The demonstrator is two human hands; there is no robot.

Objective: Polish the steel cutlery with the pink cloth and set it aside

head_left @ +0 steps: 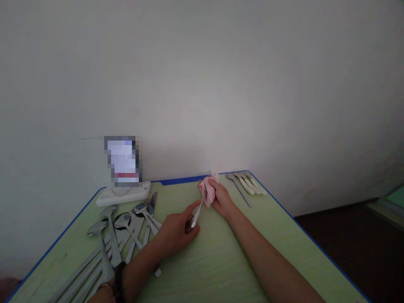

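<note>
My left hand (176,231) is closed on the handle end of a thin metal utensil (197,214) that slants up toward my right hand. My right hand (221,198) is closed around a crumpled pink cloth (208,190), which wraps the utensil's upper end. Both hands rest low over a light green table (221,261) with a blue edge. The head of the utensil is hidden inside the cloth.
A pile of several metal spoons and knives (123,235) lies at the left. A few utensils with white handles (248,184) lie at the far right corner. A white flat stand (123,194) with a blurred card sits at the back left. Behind is a pale wall.
</note>
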